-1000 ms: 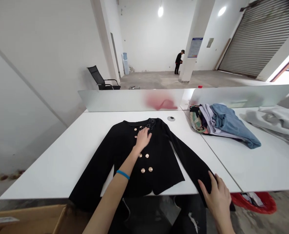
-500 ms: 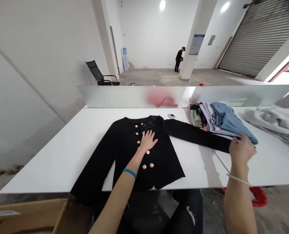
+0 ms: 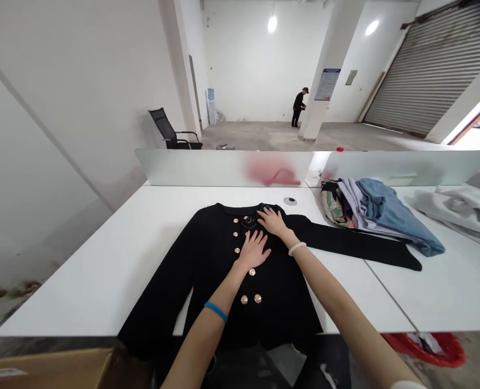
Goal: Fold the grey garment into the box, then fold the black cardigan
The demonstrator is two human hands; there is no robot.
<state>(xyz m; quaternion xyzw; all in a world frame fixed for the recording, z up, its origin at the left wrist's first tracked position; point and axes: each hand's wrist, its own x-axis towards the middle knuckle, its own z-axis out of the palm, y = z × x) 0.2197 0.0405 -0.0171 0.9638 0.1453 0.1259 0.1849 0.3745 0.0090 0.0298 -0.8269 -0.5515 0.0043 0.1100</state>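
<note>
Cardboard, the corner of a box, fills the nearest left of the view, below the white table. On the table a black jacket lies front up, its long axis running straight away from the person: the hem hangs over the near edge and the collar points to the far side. Gold buttons run in two rows up the middle.

The left hand, with a blue band at the wrist, rests palm down on the chest of the jacket, fingers spread and flat, gripping nothing. Just beyond it and slightly to the right, the right hand, with a white bracelet, lies likewise flat and unclenched on the cloth beside the collar; the two hands are very close, and whether their fingertips touch cannot be told. The left hand is thus the nearer to the hem, the right the nearer to the collar.

From the shoulders the sleeves differ. The right sleeve stretches out sideways, well apart from both hands, its cuff near a pile of clothes. The left sleeve slants back toward the near edge.

Farther off stand a frosted divider, a chair and, at a pillar, another person.
</note>
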